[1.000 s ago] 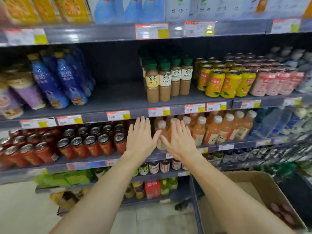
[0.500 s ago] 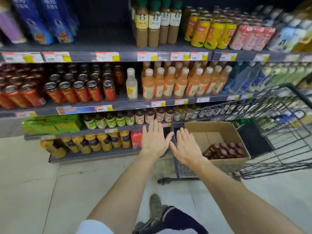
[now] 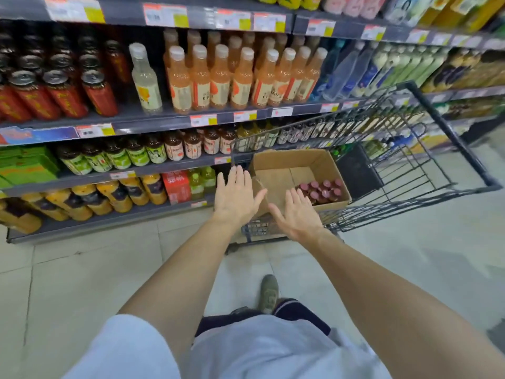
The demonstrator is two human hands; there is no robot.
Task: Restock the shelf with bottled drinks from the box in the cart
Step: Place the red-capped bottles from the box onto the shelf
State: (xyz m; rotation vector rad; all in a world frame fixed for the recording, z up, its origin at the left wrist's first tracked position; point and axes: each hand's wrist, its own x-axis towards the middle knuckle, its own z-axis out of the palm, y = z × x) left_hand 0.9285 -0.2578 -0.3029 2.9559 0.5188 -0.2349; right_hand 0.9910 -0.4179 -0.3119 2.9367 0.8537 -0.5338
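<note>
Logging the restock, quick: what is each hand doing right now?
Left hand: open, fingers straight, holding nothing.
Right hand: open, fingers spread, holding nothing, in front of the box.

No text legible anywhere; frame's motion-blurred. Price tags (image 3: 166, 15) on shelf edge (image 3: 131, 10): red/white/yellow blocks, print smeared, no nos. readable. Orange bottles (image 3: 220, 77), middle row: cream labels w/ dark script, possibly Latin letters, can't make out. Red pack (image 3: 176, 186), bottom shelf: white characters, unreadable. Green-label bottles (image 3: 117, 157): blurred. Box (image 3: 318, 162) in cart (image 3: 426, 149): no print seen.
</note>
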